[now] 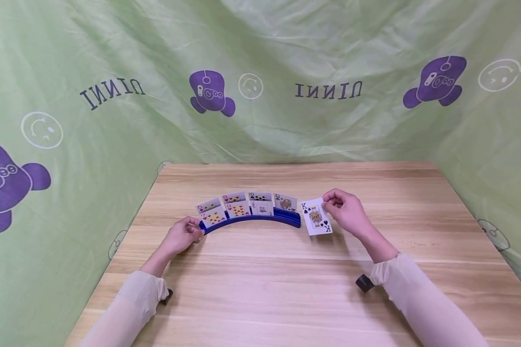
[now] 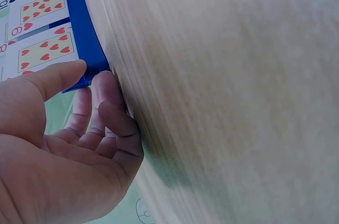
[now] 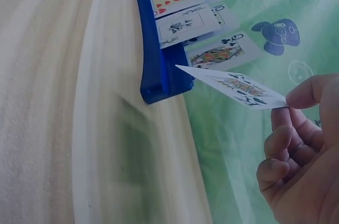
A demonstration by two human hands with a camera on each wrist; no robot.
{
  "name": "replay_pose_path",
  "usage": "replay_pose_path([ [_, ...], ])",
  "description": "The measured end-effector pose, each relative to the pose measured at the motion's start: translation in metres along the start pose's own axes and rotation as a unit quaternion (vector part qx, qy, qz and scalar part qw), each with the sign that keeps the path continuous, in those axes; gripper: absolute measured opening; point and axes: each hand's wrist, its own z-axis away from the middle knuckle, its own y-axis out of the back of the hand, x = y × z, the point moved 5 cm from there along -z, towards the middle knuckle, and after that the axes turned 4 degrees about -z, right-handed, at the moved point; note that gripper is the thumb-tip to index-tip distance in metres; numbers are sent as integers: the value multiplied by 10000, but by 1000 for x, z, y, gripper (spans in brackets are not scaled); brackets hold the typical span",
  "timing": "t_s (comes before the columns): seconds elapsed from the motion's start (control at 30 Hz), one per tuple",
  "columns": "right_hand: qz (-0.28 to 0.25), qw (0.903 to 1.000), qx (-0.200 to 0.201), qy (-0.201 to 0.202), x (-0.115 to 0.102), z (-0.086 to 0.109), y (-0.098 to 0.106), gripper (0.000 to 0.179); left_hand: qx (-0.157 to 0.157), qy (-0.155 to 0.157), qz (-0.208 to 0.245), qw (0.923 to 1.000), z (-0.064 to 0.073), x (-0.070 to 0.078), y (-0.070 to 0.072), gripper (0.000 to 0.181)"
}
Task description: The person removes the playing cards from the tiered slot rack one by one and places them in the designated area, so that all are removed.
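A curved blue card holder (image 1: 288, 218) stands on the table with playing cards in two rows. Its front row has a seven of hearts (image 2: 47, 50), a nine of hearts (image 1: 238, 210) and a joker (image 3: 183, 25). Behind them stand several more, among them an eight of hearts, a ten and a queen of clubs (image 3: 225, 54). My left hand (image 1: 183, 236) pinches the holder's left end, thumb on its front. Between thumb and fingers, my right hand (image 1: 348, 212) holds a king of spades (image 1: 315, 217) by its upper right corner, just right of the holder's right end.
The wooden table (image 1: 252, 279) carries the holder near its middle. A green cloth (image 1: 269, 130) with purple figures hangs behind the table and along both sides. Dark wrist-worn pieces (image 1: 364, 283) show below both sleeves.
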Motion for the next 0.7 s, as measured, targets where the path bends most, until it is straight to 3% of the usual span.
replay_pose_path([
  [0.7,180,9977,475,-444,13,-34,11,21,-15,-25,117,9999,1,1,1,32],
])
